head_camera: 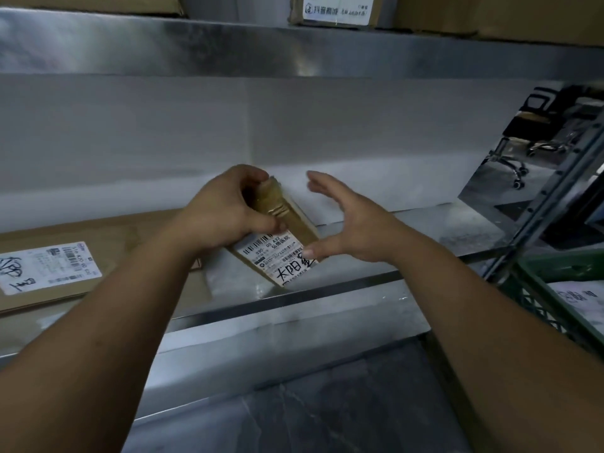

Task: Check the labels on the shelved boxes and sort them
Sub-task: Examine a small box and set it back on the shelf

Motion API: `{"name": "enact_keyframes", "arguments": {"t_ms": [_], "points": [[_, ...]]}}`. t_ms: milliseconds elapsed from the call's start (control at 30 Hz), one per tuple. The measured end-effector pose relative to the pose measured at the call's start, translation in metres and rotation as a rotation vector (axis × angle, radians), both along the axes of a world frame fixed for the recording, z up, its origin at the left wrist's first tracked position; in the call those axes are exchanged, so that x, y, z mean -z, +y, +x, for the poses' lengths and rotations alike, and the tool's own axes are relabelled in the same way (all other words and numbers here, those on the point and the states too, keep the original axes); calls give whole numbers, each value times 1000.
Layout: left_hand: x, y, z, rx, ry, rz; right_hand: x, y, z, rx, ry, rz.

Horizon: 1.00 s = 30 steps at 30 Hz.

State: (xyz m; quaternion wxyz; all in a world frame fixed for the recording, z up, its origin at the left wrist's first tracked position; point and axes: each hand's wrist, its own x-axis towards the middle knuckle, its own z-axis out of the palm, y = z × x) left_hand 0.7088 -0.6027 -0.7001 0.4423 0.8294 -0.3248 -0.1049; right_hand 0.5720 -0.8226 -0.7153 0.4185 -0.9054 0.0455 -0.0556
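A small brown cardboard box (295, 220) with a white shipping label (277, 256) and black handwriting is tilted above the middle metal shelf (408, 230). My left hand (228, 210) grips the box's far left end, fingers curled over its top. On the box's right side my right hand (353, 220) is spread, its thumb touching the near right corner while the fingers stay off the box. A flat brown box (81, 256) with its own white label (45, 268) lies on the shelf to the left.
The upper shelf (294, 50) carries more cardboard boxes, one with a white label (336, 9). A green plastic crate (555, 289) holding a labelled parcel stands at the right. Office chairs (523, 138) show beyond the rack's right post. A lower shelf (261, 348) lies beneath.
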Motion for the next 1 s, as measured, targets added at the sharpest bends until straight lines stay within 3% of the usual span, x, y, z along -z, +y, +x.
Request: {"name": "enact_keyframes", "arguments": {"t_ms": [100,200,333,433,1000], "points": [[-5,-6,-10,51,-34,2,1,10,15,-15,67,125],[-5,-2,-12,35,-10,-112,10,6,16,26,17,342],[4,8,-9,-101,251,-347,28,0,13,113,-27,646],[18,8,-6,-105,422,-350,36,-1,10,159,-33,776],[39,-7,-13,-69,491,-217,58,13,25,367,-81,865]]}}
